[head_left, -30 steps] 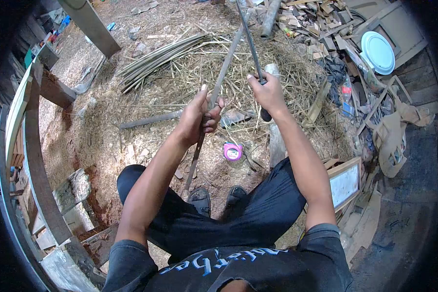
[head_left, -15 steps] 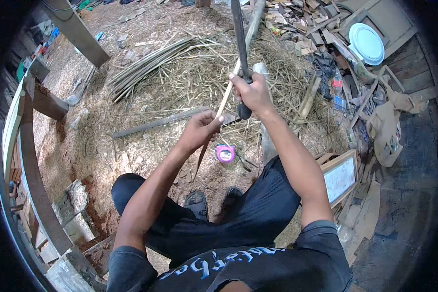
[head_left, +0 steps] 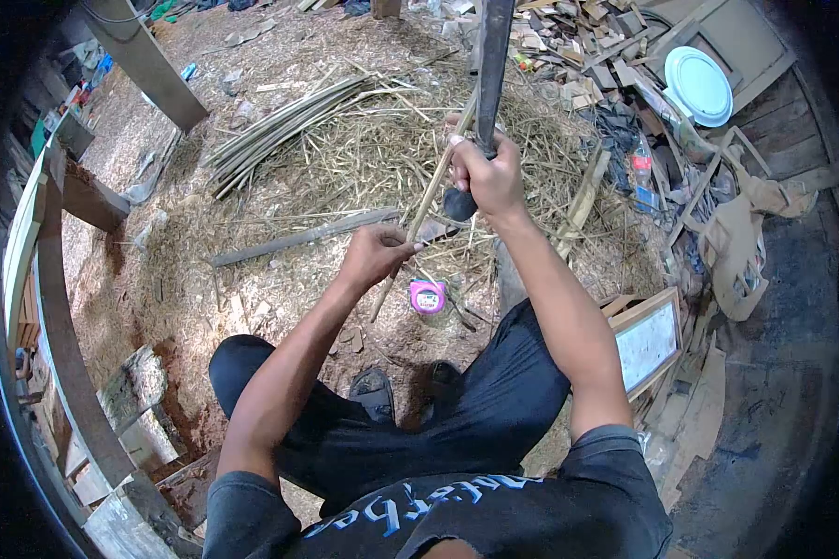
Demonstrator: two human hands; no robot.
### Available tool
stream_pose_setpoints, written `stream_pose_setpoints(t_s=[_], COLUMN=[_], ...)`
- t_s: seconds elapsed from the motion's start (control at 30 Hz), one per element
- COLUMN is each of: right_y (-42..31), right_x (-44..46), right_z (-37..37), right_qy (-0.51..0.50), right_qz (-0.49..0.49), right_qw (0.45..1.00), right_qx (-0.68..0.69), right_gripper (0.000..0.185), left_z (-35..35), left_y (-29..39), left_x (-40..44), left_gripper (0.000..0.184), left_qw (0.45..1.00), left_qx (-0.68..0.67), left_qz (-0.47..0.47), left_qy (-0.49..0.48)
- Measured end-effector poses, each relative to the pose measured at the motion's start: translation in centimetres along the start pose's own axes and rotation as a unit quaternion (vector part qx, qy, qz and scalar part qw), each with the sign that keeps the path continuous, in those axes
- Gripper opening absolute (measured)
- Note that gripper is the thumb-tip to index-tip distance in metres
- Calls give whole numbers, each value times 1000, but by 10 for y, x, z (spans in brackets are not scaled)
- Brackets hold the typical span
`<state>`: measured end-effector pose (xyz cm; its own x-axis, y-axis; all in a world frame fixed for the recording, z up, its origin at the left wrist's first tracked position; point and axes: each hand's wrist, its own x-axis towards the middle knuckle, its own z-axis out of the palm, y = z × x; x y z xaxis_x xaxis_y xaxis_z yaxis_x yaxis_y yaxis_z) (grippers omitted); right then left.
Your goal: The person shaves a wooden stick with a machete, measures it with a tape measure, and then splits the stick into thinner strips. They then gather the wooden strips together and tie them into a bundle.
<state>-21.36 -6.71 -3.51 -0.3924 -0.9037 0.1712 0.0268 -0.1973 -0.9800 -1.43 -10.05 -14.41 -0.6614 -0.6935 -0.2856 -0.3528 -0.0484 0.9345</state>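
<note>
A thin bamboo strip (head_left: 431,193) slants through the middle of the view, its lower end hanging below my left hand (head_left: 379,252). The thumb and fingers of that hand pinch the strip. My right hand (head_left: 490,174) is wrapped round the black handle of a machete (head_left: 494,74), whose long dark blade points up and away from me. Its fingers also lie against the upper part of the strip, right beside the blade. On the ground just below the hands sits a pink tape measure (head_left: 428,296).
A bundle of long bamboo strips (head_left: 284,130) lies beyond my hands, by a heap of shavings (head_left: 382,149). A flat wooden bar (head_left: 298,238) rests left of centre. To the right are a framed panel (head_left: 648,345), a pale blue lid (head_left: 698,86) and scrap wood (head_left: 578,56).
The strip has turned, showing a darker, greener face. My right hand and the machete have shifted slightly, with the blade's tip further right. My left hand still pinches the strip.
</note>
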Motion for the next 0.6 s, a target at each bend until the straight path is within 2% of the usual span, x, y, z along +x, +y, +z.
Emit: stream_pose_setpoints(t_s=[0.23, 0.3, 0.43, 0.53, 0.6], right_y=[-8, -11, -14, -17, -17], right_x=[-3, -4, -6, -7, -7], right_z=[0, 0, 3, 2, 4], right_qy=[-28, -43, -61, -65, -56], right_qz=[17, 10, 11, 14, 15], right_qw=[998, 997, 997, 997, 998], right_qx=[62, 55, 51, 39, 39], right_gripper=[31, 32, 35, 36, 38], left_z=[-1, -1, -2, -4, -6], left_y=[-6, -17, -12, -4, -5], left_x=[2, 7, 5, 1, 0], left_gripper=[26, 28, 28, 33, 35], left_qw=[1000, 999, 997, 994, 987], left_qx=[9, 2, -32, -24, -64], left_qz=[-4, 29, 29, 22, 21], left_qy=[-5, -34, -60, -103, -148])
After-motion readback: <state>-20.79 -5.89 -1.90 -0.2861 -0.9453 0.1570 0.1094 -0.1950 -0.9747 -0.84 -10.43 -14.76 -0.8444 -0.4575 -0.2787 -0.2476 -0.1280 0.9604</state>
